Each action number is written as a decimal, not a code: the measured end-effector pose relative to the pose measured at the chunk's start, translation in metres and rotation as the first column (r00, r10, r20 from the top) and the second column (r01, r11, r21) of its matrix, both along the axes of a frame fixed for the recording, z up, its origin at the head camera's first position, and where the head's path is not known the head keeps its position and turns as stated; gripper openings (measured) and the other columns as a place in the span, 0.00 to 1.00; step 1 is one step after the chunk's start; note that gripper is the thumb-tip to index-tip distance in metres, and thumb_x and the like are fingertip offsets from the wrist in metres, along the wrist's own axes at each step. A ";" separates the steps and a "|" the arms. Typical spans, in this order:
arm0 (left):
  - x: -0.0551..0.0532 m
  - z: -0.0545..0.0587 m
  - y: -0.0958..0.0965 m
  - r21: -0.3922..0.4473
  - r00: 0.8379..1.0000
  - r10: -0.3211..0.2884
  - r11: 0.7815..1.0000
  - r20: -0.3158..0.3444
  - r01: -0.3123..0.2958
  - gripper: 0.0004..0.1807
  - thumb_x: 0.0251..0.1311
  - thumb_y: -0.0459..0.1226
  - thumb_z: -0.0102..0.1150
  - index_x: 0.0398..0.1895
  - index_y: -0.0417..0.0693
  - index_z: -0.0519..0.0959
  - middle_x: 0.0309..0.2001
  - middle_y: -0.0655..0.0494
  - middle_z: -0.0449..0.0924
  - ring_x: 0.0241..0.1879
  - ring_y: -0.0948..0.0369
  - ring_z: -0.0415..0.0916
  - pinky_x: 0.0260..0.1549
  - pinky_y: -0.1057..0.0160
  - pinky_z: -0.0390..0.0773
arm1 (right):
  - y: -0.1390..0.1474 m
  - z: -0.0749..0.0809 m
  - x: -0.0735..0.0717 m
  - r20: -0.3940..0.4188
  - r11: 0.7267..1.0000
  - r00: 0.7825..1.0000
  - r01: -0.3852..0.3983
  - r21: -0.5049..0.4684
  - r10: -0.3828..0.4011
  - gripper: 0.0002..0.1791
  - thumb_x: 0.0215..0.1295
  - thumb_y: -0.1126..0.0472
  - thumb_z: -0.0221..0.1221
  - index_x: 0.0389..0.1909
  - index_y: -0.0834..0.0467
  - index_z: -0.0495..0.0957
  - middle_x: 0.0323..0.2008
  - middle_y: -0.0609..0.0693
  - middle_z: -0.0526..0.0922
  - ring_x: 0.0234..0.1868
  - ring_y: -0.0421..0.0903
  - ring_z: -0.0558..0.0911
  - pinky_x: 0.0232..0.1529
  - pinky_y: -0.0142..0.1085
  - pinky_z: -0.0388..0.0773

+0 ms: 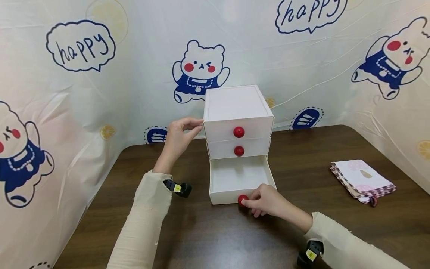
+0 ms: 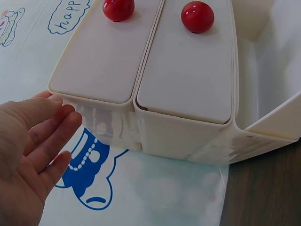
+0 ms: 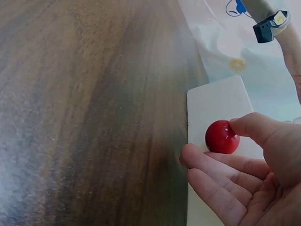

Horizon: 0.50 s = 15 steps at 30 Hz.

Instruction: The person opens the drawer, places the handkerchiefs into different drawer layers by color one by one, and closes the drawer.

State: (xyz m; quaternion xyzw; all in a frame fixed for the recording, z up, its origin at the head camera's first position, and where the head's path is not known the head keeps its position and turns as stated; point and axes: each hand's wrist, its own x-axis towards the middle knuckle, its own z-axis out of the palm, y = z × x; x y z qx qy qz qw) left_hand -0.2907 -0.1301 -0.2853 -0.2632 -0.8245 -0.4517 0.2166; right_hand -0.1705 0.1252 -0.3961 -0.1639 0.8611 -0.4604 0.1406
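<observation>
A white cabinet of three stacked drawers (image 1: 235,102) stands on the table, each drawer front bearing a round red knob. Its bottom drawer (image 1: 222,198) is pulled out and holds nothing; the upper two are closed. My right hand (image 1: 268,201) pinches the bottom red knob (image 3: 218,136), thumb on one side and fingers on the other. At the cabinet's upper left edge is my left hand (image 1: 178,140). In the left wrist view its fingertips (image 2: 70,115) lie right at the top drawer's corner, with the fingers loosely bent.
A folded cloth with a checked edge (image 1: 364,177) lies on the right of the brown wooden table (image 1: 208,239). Behind the table hangs a printed curtain (image 1: 147,82) with bears and "happy" bubbles, close to the cabinet's back.
</observation>
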 end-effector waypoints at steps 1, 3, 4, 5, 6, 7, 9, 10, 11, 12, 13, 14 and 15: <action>0.000 0.000 0.000 0.000 1.000 -0.001 1.000 -0.001 0.001 0.10 0.55 0.31 0.61 0.41 0.42 0.82 0.37 0.52 0.83 0.34 0.63 0.78 0.35 0.69 0.76 | 0.000 0.000 0.000 0.002 1.000 1.000 0.000 0.001 0.000 0.19 0.59 0.56 0.59 0.16 0.65 0.79 0.14 0.51 0.79 0.16 0.48 0.80 0.17 0.35 0.78; 0.000 0.001 0.000 0.001 1.000 -0.003 1.000 0.000 0.003 0.10 0.55 0.31 0.61 0.41 0.42 0.82 0.37 0.52 0.83 0.34 0.63 0.78 0.35 0.69 0.76 | 0.000 0.000 0.001 0.008 1.000 1.000 0.003 -0.001 -0.003 0.19 0.59 0.56 0.60 0.16 0.66 0.79 0.14 0.52 0.79 0.16 0.47 0.80 0.18 0.36 0.78; 0.001 0.001 0.000 0.001 1.000 -0.004 1.000 0.001 0.004 0.10 0.55 0.30 0.61 0.41 0.42 0.82 0.37 0.52 0.83 0.34 0.63 0.78 0.35 0.69 0.76 | 0.000 0.000 0.001 0.012 1.000 1.000 0.006 -0.002 -0.006 0.19 0.59 0.56 0.60 0.16 0.66 0.79 0.14 0.52 0.80 0.16 0.47 0.80 0.18 0.36 0.78; 0.001 0.001 0.000 0.003 1.000 -0.005 1.000 0.001 0.005 0.10 0.55 0.30 0.61 0.41 0.42 0.82 0.37 0.52 0.83 0.34 0.62 0.78 0.35 0.69 0.76 | 0.000 0.000 0.001 0.017 1.000 1.000 0.007 -0.005 -0.007 0.19 0.59 0.56 0.60 0.16 0.66 0.79 0.14 0.52 0.80 0.16 0.47 0.81 0.18 0.36 0.78; 0.001 0.001 0.000 0.002 1.000 -0.005 1.000 0.001 0.005 0.10 0.55 0.30 0.61 0.41 0.42 0.82 0.37 0.52 0.83 0.34 0.62 0.78 0.35 0.69 0.76 | 0.000 0.000 0.001 0.019 1.000 1.000 0.009 -0.008 -0.009 0.19 0.59 0.55 0.60 0.16 0.66 0.79 0.15 0.52 0.80 0.16 0.47 0.81 0.18 0.37 0.78; 0.001 0.001 0.000 0.002 1.000 -0.006 1.000 0.001 0.006 0.10 0.55 0.30 0.61 0.41 0.42 0.82 0.37 0.52 0.83 0.34 0.62 0.78 0.35 0.69 0.76 | 0.000 0.000 0.001 0.020 1.000 1.000 0.009 -0.009 -0.009 0.19 0.59 0.55 0.60 0.17 0.66 0.79 0.15 0.52 0.80 0.16 0.47 0.81 0.18 0.37 0.79; 0.001 0.002 0.000 0.002 1.000 -0.007 1.000 0.001 0.007 0.10 0.55 0.30 0.61 0.41 0.42 0.82 0.37 0.52 0.83 0.34 0.62 0.78 0.35 0.69 0.77 | 0.000 0.000 0.001 0.022 1.000 1.000 0.005 -0.014 -0.005 0.19 0.59 0.55 0.60 0.17 0.66 0.79 0.15 0.52 0.80 0.16 0.47 0.81 0.18 0.37 0.79; 0.001 0.002 0.000 0.001 1.000 -0.008 1.000 0.001 0.008 0.10 0.55 0.30 0.61 0.41 0.42 0.82 0.37 0.52 0.83 0.34 0.62 0.78 0.35 0.69 0.77 | 0.001 0.000 0.001 0.024 1.000 1.000 0.002 -0.016 -0.002 0.19 0.59 0.55 0.60 0.17 0.66 0.79 0.15 0.52 0.80 0.16 0.47 0.81 0.18 0.37 0.79; 0.001 0.002 0.000 0.001 1.000 -0.009 1.000 0.002 0.009 0.10 0.55 0.30 0.61 0.41 0.42 0.82 0.37 0.52 0.83 0.34 0.62 0.78 0.35 0.69 0.77 | 0.001 0.000 0.001 0.024 1.000 1.000 -0.001 -0.016 0.002 0.19 0.60 0.55 0.60 0.17 0.66 0.79 0.15 0.52 0.80 0.16 0.47 0.81 0.18 0.37 0.79; 0.001 0.002 0.000 0.001 1.000 -0.009 1.000 0.003 0.009 0.10 0.55 0.30 0.61 0.41 0.42 0.82 0.37 0.52 0.83 0.34 0.63 0.78 0.35 0.69 0.77 | 0.001 0.000 0.001 0.023 1.000 1.000 -0.006 -0.016 0.006 0.18 0.60 0.56 0.60 0.17 0.66 0.79 0.15 0.52 0.80 0.16 0.47 0.81 0.18 0.36 0.79; 0.001 0.002 0.000 0.000 1.000 -0.009 1.000 0.004 0.009 0.10 0.55 0.30 0.61 0.41 0.42 0.82 0.37 0.52 0.83 0.34 0.63 0.78 0.35 0.69 0.77 | 0.002 0.000 0.001 0.023 1.000 1.000 -0.012 -0.014 0.012 0.18 0.60 0.56 0.60 0.17 0.66 0.79 0.15 0.52 0.80 0.17 0.48 0.81 0.19 0.36 0.79; 0.001 0.002 0.000 0.000 1.000 -0.010 1.000 0.005 0.010 0.10 0.55 0.30 0.61 0.41 0.42 0.82 0.37 0.52 0.83 0.34 0.63 0.78 0.35 0.69 0.77 | 0.002 0.000 0.001 0.022 1.000 1.000 -0.018 -0.015 0.019 0.18 0.60 0.56 0.60 0.18 0.66 0.79 0.15 0.52 0.80 0.17 0.48 0.81 0.19 0.36 0.79; 0.001 0.002 0.000 -0.001 1.000 -0.008 1.000 0.005 0.008 0.10 0.55 0.30 0.61 0.41 0.42 0.82 0.37 0.52 0.83 0.34 0.63 0.78 0.35 0.69 0.77 | 0.003 0.001 0.001 0.021 1.000 0.999 -0.025 -0.015 0.025 0.17 0.60 0.57 0.60 0.18 0.66 0.79 0.15 0.52 0.80 0.17 0.48 0.81 0.19 0.36 0.79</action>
